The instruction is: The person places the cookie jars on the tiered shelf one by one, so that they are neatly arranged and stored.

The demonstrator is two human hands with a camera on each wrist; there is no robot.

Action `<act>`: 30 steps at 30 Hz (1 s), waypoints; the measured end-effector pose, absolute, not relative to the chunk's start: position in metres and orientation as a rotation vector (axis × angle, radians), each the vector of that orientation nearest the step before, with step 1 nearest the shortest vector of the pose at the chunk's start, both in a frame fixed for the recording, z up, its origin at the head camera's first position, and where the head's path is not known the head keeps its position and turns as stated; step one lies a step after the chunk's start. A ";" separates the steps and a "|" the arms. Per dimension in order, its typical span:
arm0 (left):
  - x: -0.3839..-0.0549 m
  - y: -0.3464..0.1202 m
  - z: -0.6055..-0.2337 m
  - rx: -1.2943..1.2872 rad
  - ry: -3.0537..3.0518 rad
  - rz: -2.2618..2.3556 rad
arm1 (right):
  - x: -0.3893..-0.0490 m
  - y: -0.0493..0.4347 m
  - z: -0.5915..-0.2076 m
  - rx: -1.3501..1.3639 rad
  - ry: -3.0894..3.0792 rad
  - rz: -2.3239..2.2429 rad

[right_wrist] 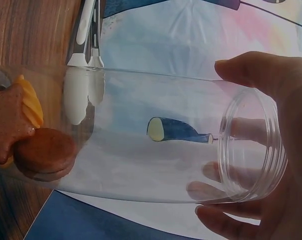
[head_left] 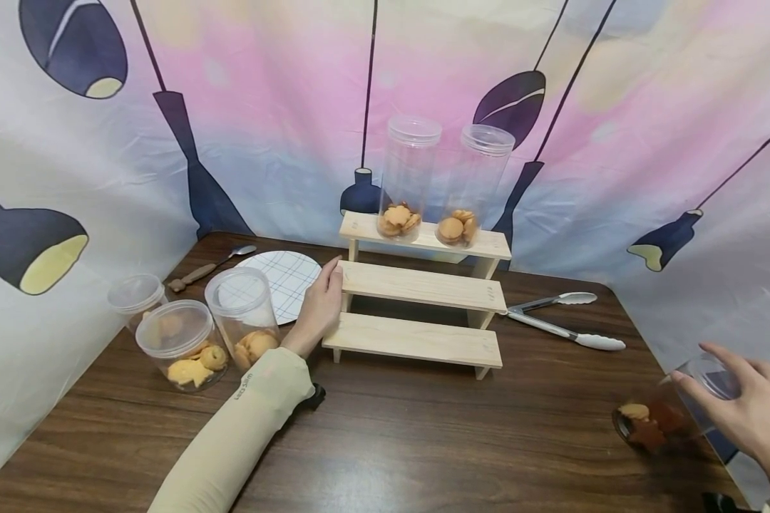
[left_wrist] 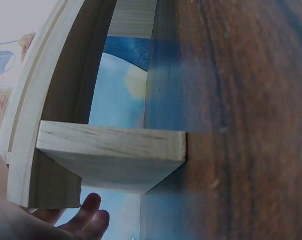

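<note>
Nearest, by the table's (head_left: 423, 427) right edge, the right hand (head_left: 753, 406) grasps a clear jar (head_left: 706, 410) around its top, thumb on one side and fingers on the other. Inside, at the bottom, lie a brown star cookie (right_wrist: 8, 120), a yellow ridged cookie (right_wrist: 31, 102) and a round brown cookie (right_wrist: 45, 150); the head view blurs them, and the right wrist view cuts off the jar's base.

At the left, a squat jar (head_left: 173, 329) holds a yellow star-like cookie and rounder ones. Beside it, a taller jar (head_left: 239, 296) has round golden cookies at its bottom. A third jar (head_left: 136, 292) stands behind, largely covered, its contents hard to make out.

The left hand (head_left: 321, 303) grips the left end of the wooden rack's (head_left: 417, 338) middle step, its thumb not clearly visible; the forearm runs out of frame below.

Farther back, a plate (head_left: 291, 274) is partly covered by the taller jar and the left hand, with a spoon (head_left: 199, 274) beside it. The tongs' (head_left: 555, 328) near end meets the rack's right side.

On the top step stand two tall lidded jars: the left one (head_left: 411, 167) holds a flower-shaped biscuit among others, the right one (head_left: 481, 174) round biscuits.
</note>
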State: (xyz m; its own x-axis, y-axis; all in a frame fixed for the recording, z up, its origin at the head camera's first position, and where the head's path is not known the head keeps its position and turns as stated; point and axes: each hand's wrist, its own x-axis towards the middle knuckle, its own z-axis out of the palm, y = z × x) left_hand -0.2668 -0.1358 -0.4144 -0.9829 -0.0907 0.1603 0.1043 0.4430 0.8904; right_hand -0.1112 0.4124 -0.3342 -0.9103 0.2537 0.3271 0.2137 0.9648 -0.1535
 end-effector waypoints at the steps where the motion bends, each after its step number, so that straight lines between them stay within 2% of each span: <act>1: -0.267 -0.136 -0.414 -0.010 -2.506 -1.567 | -0.111 0.412 -0.334 -0.338 -2.765 0.159; 16: -0.266 -0.137 -0.412 -0.013 -2.497 -1.561 | -0.118 0.404 -0.322 -0.271 -2.728 0.161; 30: -0.266 -0.136 -0.414 -0.002 -2.505 -1.574 | -0.135 0.366 -0.279 -0.064 -2.743 0.161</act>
